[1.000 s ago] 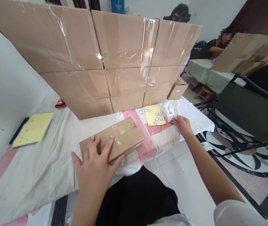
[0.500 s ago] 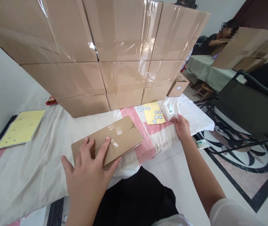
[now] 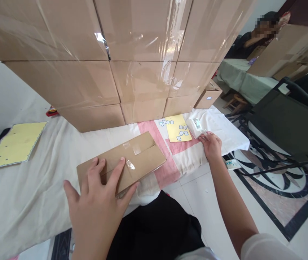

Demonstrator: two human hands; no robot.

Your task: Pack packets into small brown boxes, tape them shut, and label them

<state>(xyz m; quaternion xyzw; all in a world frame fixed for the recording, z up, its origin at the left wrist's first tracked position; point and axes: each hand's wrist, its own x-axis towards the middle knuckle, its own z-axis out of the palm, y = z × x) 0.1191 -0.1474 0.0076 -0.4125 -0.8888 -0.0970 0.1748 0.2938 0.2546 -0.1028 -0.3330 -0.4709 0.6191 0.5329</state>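
Observation:
A small closed cardboard box (image 3: 143, 151) with bits of clear tape on top lies at an angle on the cloth-covered table. My left hand (image 3: 97, 195) rests on its left part, fingers spread, not wrapped around it. To the right stands a white tape dispenser (image 3: 194, 126) with a roll of clear tape. My right hand (image 3: 210, 144) pinches at the dispenser's near end; the tape between the fingertips is too fine to see well. Left of the dispenser is a yellow sheet (image 3: 174, 133) with several small blue-edged labels on and beside it.
Large taped cardboard boxes (image 3: 143, 79) stand stacked behind the small box. A labelled carton (image 3: 208, 99) stands at the stack's right. Another yellow sheet (image 3: 16, 144) lies at far left. A dark folding chair (image 3: 286, 119) is on the right; a person (image 3: 251, 43) sits beyond.
My view has shifted slightly. My left hand stays on the small box, and my right hand remains at the tape dispenser. The person beyond has raised a hand.

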